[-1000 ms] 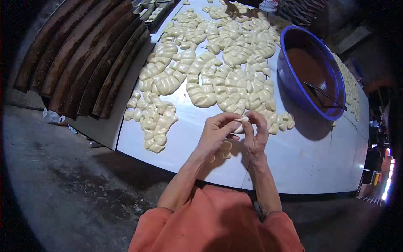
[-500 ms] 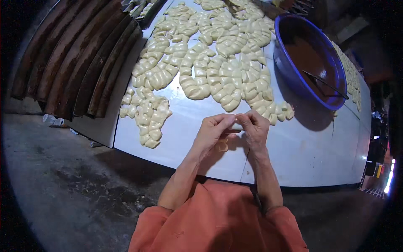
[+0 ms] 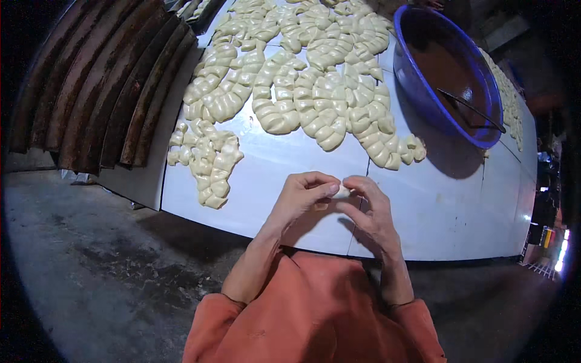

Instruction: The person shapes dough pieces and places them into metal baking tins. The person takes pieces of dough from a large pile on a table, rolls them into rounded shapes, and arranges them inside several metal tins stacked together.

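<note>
Pale dough is the material in hand: a small dough piece [image 3: 344, 191] sits pinched between the fingertips of both hands, held just above the near edge of the white table [image 3: 436, 218]. The left hand [image 3: 301, 199] is curled, thumb and forefinger closed on the left side of the piece; the right hand [image 3: 366, 209] meets it from the other side, fingers likewise closed on the same piece, so the two hands are together with only the dough between them. Whether the piece is fully shaped cannot be told, as the fingers cover most of it. From the hands, the shaped dough pieces [image 3: 315, 91] lie in curved, overlapping rows from about 11 to 1 o'clock, covering most of the far table surface, with a smaller cluster [image 3: 209, 157] at about 10 o'clock near the table's left edge. A blue basin [image 3: 417, 91] holding brown filling [image 3: 448, 75] stands at about 1 o'clock, with a dark utensil [image 3: 469, 107] resting in it; more dough pieces show beyond it along the far right rim. Dark rusted trays [image 3: 103, 91] are stacked at about 10 o'clock, off the table's left end. Judged from the layout, a large share of the shaping is done, many finished pieces being laid out; the basin yet holds filling, so more work appears to remain, though how much cannot be told.
</note>
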A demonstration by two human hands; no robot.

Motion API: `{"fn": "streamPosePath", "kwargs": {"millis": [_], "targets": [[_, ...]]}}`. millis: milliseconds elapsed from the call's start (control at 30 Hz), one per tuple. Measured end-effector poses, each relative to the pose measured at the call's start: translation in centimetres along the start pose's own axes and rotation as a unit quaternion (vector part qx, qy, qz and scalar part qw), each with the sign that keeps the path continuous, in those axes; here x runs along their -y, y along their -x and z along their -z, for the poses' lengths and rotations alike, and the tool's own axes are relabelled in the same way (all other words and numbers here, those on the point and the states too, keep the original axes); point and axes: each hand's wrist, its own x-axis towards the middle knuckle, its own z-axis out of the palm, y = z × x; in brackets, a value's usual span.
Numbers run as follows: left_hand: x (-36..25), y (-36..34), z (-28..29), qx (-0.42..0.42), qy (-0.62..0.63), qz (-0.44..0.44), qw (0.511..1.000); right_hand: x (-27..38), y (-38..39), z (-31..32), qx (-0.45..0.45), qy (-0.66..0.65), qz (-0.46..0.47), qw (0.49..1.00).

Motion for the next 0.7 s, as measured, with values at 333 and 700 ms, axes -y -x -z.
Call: {"fn": "streamPosePath", "kwargs": {"millis": [333,700], "targets": [[0.4,1.3,-0.2,-0.035,0.032,-0.017,0.999,-0.8,-0.3,-0.2,0.029,-0.103,-0.100,0.989],[-1.4,4.1,-0.4,-0.108,-0.429,-0.202,0.874,-1.3,0.5,1.0,0.053,-0.050,-0.114,0.991]]}}
